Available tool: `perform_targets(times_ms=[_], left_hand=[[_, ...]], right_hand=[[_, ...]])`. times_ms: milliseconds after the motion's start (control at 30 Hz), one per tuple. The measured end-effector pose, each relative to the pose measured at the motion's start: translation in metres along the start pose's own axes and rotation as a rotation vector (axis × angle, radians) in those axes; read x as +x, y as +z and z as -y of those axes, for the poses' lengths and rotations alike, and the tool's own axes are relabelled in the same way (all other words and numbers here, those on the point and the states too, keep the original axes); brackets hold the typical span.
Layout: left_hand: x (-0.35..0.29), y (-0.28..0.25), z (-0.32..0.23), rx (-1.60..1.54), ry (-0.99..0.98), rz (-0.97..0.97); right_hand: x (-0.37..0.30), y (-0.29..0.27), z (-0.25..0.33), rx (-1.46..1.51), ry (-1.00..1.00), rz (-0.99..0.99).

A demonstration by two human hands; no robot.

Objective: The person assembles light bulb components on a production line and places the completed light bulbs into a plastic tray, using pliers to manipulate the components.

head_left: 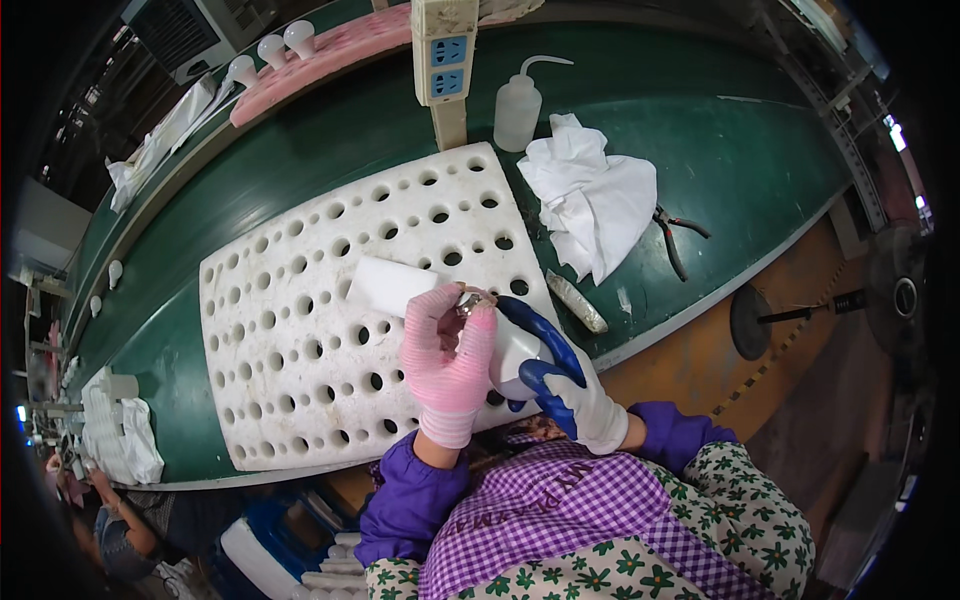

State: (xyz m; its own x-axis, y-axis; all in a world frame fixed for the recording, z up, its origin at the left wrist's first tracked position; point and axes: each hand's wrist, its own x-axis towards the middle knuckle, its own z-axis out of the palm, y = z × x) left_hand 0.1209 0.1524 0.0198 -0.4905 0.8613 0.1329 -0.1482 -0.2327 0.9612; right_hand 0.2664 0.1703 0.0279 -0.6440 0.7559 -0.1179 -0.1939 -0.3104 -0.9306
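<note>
My right hand (585, 400), in a white glove with blue-coated fingers, is wrapped round the white dome of a light bulb (518, 360). The bulb lies tilted, its metal screw cap pointing away from me and to the left. My left hand (447, 355), in a pink striped glove, has its thumb and fingers closed at that cap; the fingertips hide part of it. Both hands are over the right part of a white foam board (325, 240) with rows of round holes. Just beyond my left fingers, a white rectangular piece (395, 287) lies on the board.
Beyond the board stand a power socket post (447, 60) and a squeeze bottle (517, 110). To the right lie a white cloth (590, 190), pliers (672, 240) and a wrapped stick-like piece (577, 303). Bulbs (299, 39) stand on pink foam. Another person (125, 520) works at lower left.
</note>
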Motion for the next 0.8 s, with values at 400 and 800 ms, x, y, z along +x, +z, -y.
perform_targets(times_ms=[400, 800], left_hand=[[-0.025, 0.024, 0.025, -0.043, -0.019, 0.005], [-0.021, 0.01, 0.023, 0.069, -0.087, 0.082]], right_hand=[[-0.006, -0.028, 0.018, 0.225, 0.142, -0.081], [-0.024, -0.13, 0.079, -0.81, 0.043, -0.429]])
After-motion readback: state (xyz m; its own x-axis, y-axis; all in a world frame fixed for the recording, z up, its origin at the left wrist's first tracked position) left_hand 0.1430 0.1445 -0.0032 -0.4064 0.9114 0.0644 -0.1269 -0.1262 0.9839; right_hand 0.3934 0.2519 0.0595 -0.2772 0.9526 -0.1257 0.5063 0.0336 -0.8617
